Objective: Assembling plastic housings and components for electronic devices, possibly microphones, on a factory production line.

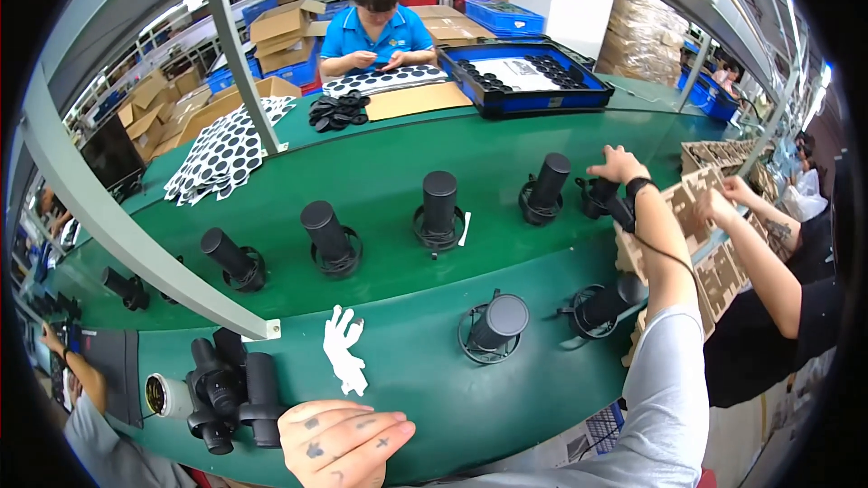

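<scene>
My right hand reaches far right across the green bench. Its fingers are bent round a black microphone in a ring-shaped shock mount, which the hand partly hides. My left hand is low at the near edge, back of the hand up, fingers stretched to the right and nothing seen in it; its thumb is hidden. Beside it stand several black parts, among them a dark cylinder. Two more mounted microphones are on the near bench, one upright and one tilted.
More mounted microphones, such as one in the middle, line the green belt. A white glove lies near my left hand. Cardboard dividers stand at right, with a co-worker's hands over them. A metal post crosses the left.
</scene>
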`<state>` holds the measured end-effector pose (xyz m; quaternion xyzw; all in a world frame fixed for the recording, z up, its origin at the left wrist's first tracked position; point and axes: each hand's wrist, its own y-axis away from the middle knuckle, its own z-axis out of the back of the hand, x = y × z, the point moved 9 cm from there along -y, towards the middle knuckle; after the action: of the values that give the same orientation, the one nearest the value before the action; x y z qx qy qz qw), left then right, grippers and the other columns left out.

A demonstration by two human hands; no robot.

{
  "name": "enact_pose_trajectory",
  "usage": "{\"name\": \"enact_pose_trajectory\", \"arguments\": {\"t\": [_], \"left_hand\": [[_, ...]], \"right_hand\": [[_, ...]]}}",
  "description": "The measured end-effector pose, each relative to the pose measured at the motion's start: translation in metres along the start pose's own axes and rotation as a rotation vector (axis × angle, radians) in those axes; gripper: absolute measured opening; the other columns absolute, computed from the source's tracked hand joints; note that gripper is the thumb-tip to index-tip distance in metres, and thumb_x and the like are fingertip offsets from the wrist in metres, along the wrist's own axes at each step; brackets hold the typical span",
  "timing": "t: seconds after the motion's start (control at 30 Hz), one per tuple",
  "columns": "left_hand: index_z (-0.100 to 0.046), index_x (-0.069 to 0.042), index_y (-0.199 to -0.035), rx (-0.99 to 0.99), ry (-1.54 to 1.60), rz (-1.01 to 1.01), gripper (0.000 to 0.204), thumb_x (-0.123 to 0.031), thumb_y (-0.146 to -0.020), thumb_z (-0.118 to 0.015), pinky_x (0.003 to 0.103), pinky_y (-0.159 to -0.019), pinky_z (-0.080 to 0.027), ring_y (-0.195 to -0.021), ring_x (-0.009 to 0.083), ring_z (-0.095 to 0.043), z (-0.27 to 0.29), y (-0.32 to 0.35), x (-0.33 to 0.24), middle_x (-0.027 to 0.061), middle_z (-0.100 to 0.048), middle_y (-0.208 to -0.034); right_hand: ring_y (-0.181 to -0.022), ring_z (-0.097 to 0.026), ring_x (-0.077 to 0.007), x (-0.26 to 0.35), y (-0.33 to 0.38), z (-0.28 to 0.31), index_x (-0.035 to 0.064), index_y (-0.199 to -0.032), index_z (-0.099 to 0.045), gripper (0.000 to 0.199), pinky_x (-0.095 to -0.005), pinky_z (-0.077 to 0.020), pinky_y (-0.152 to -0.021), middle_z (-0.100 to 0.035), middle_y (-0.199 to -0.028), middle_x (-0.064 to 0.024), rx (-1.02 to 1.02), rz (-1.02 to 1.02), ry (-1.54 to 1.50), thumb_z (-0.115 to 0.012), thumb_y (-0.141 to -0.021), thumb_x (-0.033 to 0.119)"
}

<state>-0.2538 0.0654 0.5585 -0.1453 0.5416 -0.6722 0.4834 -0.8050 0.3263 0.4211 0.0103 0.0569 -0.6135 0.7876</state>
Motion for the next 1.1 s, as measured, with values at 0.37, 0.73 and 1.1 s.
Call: {"name": "enact_pose_trajectory", "arguments": {"t": [0.37,0.73,1.1], "left_hand": [[-0.07,0.0,-0.072,0.107,0.043,-0.048,0.018,-0.003,-0.056,-0.064,0.03,-0.053,-0.053,-0.057,0.0214,-0.065,-0.011,0.0,-0.004,0.0101,-0.066,-0.068],[-0.069,0.001,-0.075,0.043,0.141,-0.146,0.016,-0.002,-0.06,-0.066,0.03,-0.052,-0.053,-0.057,0.021,-0.065,0.02,0.006,-0.029,0.011,-0.066,-0.068],[-0.069,0.004,-0.078,0.017,0.267,-0.252,0.016,-0.005,-0.066,-0.062,0.029,-0.05,-0.053,-0.054,0.0214,-0.063,0.041,0.014,-0.028,0.0137,-0.066,-0.07]], "right_hand": [[-0.071,-0.065,-0.0311,0.117,0.064,0.046,0.0198,-0.15,-0.006,0.122,-0.0394,-0.0533,-0.065,-0.063,-0.092,-0.0138,-0.162,0.648,0.365,-0.084,-0.058,0.036],[-0.08,-0.066,-0.0269,0.201,0.107,0.036,0.0301,-0.148,-0.021,0.114,-0.0352,-0.0521,-0.067,-0.063,-0.097,-0.008,-0.106,0.889,0.59,-0.086,-0.054,0.034],[-0.084,-0.067,-0.0194,0.21,0.084,-0.045,0.0346,-0.14,-0.04,0.097,-0.0305,-0.0508,-0.068,-0.068,-0.089,0.0015,0.193,0.719,0.809,-0.085,-0.055,0.028]]}}
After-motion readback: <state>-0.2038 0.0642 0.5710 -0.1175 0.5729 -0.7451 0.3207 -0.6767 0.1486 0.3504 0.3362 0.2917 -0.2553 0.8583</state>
